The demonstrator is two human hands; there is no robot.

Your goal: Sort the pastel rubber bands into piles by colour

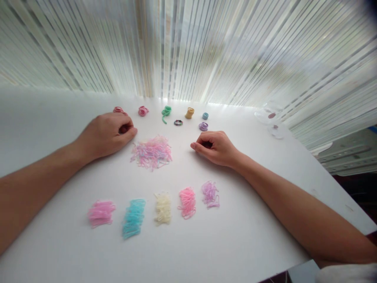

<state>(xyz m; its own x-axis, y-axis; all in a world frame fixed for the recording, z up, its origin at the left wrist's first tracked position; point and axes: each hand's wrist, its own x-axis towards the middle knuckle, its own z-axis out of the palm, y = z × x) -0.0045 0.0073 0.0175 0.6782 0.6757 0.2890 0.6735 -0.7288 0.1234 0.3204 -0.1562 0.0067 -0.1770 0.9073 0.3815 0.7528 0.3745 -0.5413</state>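
Note:
My left hand (106,135) rests on the white table with its fingers curled in, thumb toward the mixed pile (151,152) of small pastel loop-shaped pieces, apart from it. Nothing shows in its hollow. To the pile's right, my right hand (215,147) lies loosely curled on its side, also with nothing visible in it. Nearer to me, sorted heaps of similar pieces form a row: orchid pink (101,213), blue (133,218), cream (163,208), bright pink (187,202) and lilac (210,194). Just behind my left hand is a red coil (118,110), partly hidden.
Along the back stand a pink coil (143,111), a green coil (166,111), a yellow roll (189,113), a blue ring (205,116), a purple coil (203,126) and a dark multicoloured ring (178,122). Clear round objects (276,131) lie at right. Striped blinds (188,51) border the table.

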